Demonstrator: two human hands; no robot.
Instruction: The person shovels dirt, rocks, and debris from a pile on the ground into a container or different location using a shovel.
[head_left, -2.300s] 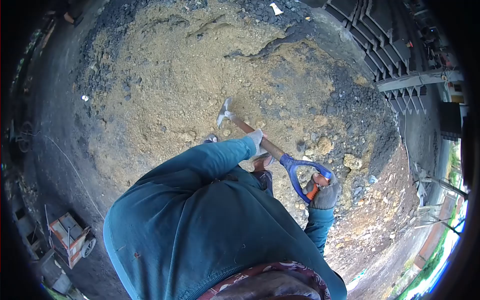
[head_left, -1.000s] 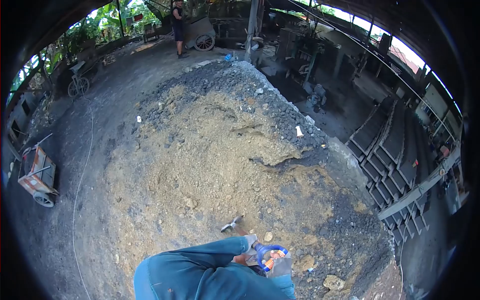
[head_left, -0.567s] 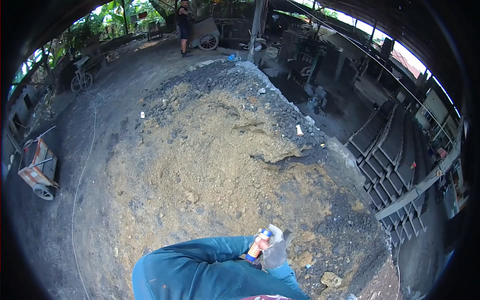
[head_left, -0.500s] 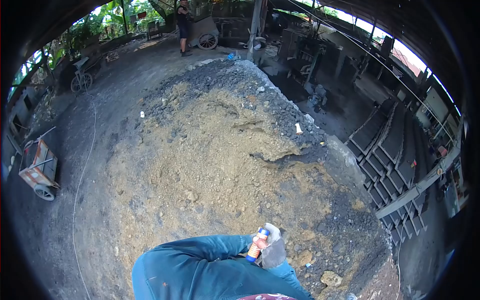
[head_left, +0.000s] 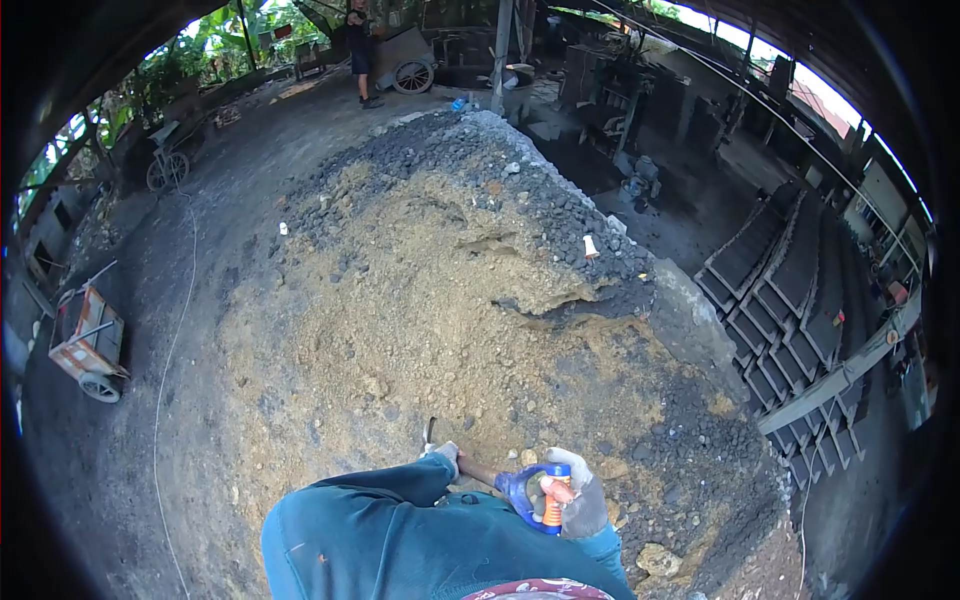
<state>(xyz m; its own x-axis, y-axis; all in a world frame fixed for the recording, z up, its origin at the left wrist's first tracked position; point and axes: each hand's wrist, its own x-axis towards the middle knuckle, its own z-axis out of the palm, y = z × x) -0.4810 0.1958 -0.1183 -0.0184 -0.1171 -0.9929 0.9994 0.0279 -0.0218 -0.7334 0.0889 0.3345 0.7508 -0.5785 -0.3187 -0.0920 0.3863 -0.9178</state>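
My right hand (head_left: 584, 497), in a pale glove with some bare fingers showing, is wrapped round the orange and blue grip (head_left: 554, 497) of a tool handle. From the blue handle yoke (head_left: 520, 489) a brown wooden shaft (head_left: 478, 470) runs left to my left hand (head_left: 446, 455). That gloved hand is closed round the shaft near its visible left end. A small dark metal part (head_left: 429, 430) shows just beyond it. Under and ahead of both hands lies a mound of tan sand and gravel (head_left: 400, 300).
An orange-sided cart (head_left: 90, 345) stands at the left, with a pale cable (head_left: 170, 350) on the ground beside it. Dark block-like rows (head_left: 770, 330) lie right of the low wall (head_left: 695, 310). A person (head_left: 360, 50) stands near another cart (head_left: 405, 62) at the back.
My left hand has come into view on the shaft. The blue yoke and wooden shaft now show, and my right hand has shifted slightly right with the grip more upright.
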